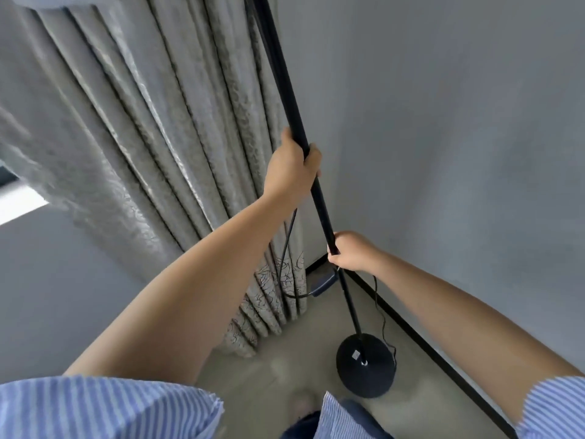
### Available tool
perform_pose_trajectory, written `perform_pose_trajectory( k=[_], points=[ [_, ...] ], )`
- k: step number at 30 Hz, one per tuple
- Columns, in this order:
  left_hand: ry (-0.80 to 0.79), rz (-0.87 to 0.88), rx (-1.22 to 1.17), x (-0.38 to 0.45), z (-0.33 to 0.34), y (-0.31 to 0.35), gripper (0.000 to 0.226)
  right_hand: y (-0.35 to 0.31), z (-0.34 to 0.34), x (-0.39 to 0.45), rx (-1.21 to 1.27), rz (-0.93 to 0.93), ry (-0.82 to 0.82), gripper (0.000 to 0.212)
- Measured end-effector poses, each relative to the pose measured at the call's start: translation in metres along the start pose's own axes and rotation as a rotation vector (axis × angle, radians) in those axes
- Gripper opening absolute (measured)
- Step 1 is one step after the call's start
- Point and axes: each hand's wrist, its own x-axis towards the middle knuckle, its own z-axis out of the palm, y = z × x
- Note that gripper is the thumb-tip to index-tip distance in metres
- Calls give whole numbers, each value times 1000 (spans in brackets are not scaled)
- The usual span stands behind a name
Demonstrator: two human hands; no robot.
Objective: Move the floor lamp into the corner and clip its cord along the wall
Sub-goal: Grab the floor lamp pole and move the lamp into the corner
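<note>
The floor lamp's black pole (286, 90) runs from the top of the frame down to its round black base (365, 364) on the floor near the corner. My left hand (289, 167) grips the pole high up, and my right hand (353, 251) grips it lower down. The lamp's thin black cord (286, 245) hangs from behind my left hand, loops in front of the curtain to a dark box (323, 283) by the corner, and a further stretch (381, 315) trails along the floor to the base. The lamp head is out of view.
A grey patterned curtain (152, 128) hangs on the left, reaching the floor. A plain grey wall (443, 137) with a black skirting board (421, 340) stands on the right. Bright window light (19, 205) shows at far left. The floor (285, 356) is pale.
</note>
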Motion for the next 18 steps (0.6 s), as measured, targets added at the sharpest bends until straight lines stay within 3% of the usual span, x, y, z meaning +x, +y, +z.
perform_pose_trajectory(
  k=[7,12,18],
  points=[
    [-20,-37,39,68,17,-17,33,14,-21,86,17,19,-3,3],
    [22,-38,103,104,38,-30,42,29,-31,134,1,19,34,31],
    [56,-2,174,128,61,-42,46,48,-30,179,3,33,102,25]
  ],
)
